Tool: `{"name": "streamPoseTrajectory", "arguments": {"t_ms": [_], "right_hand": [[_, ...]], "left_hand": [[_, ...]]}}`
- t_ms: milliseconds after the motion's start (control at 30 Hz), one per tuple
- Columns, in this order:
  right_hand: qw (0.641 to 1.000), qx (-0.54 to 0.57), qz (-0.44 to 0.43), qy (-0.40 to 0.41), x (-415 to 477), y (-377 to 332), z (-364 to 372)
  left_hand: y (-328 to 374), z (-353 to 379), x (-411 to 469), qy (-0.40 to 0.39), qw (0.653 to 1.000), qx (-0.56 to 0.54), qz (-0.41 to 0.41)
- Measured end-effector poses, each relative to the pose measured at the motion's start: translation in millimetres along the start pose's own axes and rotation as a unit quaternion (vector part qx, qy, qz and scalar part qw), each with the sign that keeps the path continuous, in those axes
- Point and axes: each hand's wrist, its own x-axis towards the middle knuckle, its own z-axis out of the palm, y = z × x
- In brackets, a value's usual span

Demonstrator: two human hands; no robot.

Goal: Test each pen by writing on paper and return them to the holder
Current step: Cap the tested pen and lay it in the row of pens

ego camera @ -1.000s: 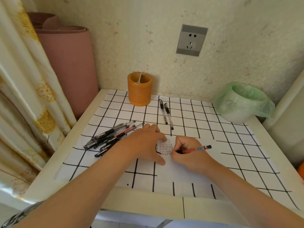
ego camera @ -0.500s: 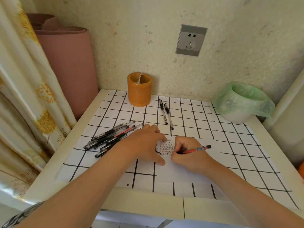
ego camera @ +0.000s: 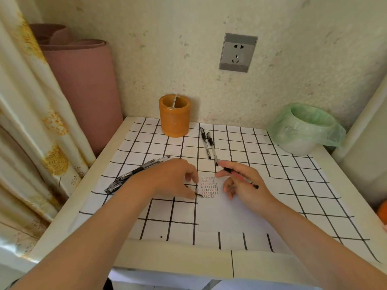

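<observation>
My right hand point(ego camera: 246, 186) holds a red pen point(ego camera: 240, 177) just above the white paper point(ego camera: 217, 214), tip pointing up-left and away from the sheet. Rows of small red and black test marks point(ego camera: 209, 187) fill the paper's top. My left hand point(ego camera: 176, 178) rests beside the marks and pinches what looks like a small clear pen cap point(ego camera: 196, 188) between thumb and fingers. An orange pen holder point(ego camera: 174, 116) stands at the back by the wall. Two black pens point(ego camera: 207, 145) lie in front of it, and several more pens point(ego camera: 137, 173) lie in a pile behind my left wrist.
The small table carries a black-and-white grid cloth point(ego camera: 293, 185). A bin lined with a green bag point(ego camera: 305, 128) stands at the back right. A pink rolled mat point(ego camera: 83, 84) and a curtain point(ego camera: 27, 126) stand to the left. A wall socket point(ego camera: 237, 52) is above.
My right hand has lifted the red pen off the paper and swung its tip up-left. My left hand has risen from lying flat on the sheet to pinching the cap.
</observation>
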Motion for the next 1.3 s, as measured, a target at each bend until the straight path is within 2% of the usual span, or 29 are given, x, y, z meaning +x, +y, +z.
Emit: {"name": "streamPoseTrajectory", "arguments": {"t_ms": [100, 267, 367, 433, 533, 600, 667, 933, 1167, 1233, 1300], "right_hand": [[0.999, 0.042, -0.007, -0.013, 0.6, -5.4, -4.1], [0.981, 0.173, 0.086, 0.002, 9.2, -18.2, -9.9], [0.979, 0.184, 0.086, -0.009, 10.4, -21.0, -14.8], [0.992, 0.115, 0.058, -0.013, 10.3, -23.1, -17.1], [0.997, -0.081, 0.007, 0.01, 10.8, -22.5, -17.4], [0.974, -0.223, -0.025, 0.002, 9.7, -18.4, -16.4], [0.95, -0.308, -0.039, -0.015, 6.5, -14.7, -14.8], [0.938, -0.342, -0.057, -0.016, 4.0, -16.5, -9.8], [0.939, -0.331, -0.073, -0.053, 1.2, -16.2, -3.4], [0.91, -0.392, -0.111, -0.077, 0.7, -15.5, -4.4], [0.852, -0.49, -0.168, -0.08, -1.3, -15.0, -3.9]], "left_hand": [[0.4, 0.8, -1.6, -0.009, 1.0, 0.004, -0.009], [1.4, 3.2, 0.7, -0.008, 1.0, -0.001, -0.025], [4.4, 1.6, 0.6, 0.007, 1.0, -0.009, -0.024], [5.1, 0.7, 0.1, 0.037, 0.999, -0.015, -0.02], [4.6, 0.6, 1.9, 0.074, 0.996, -0.051, -0.014], [3.9, 1.6, 3.1, 0.087, 0.994, -0.064, -0.01], [3.8, 2.5, 3.8, 0.092, 0.993, -0.071, -0.008], [6.2, 4.0, 4.5, 0.098, 0.993, -0.065, -0.011], [16.3, 10.8, 8.1, 0.099, 0.988, -0.122, 0.009], [21.3, 12.5, 9.1, 0.099, 0.981, -0.169, 0.001], [25.8, 12.0, 9.9, 0.083, 0.97, -0.227, -0.013]]}}
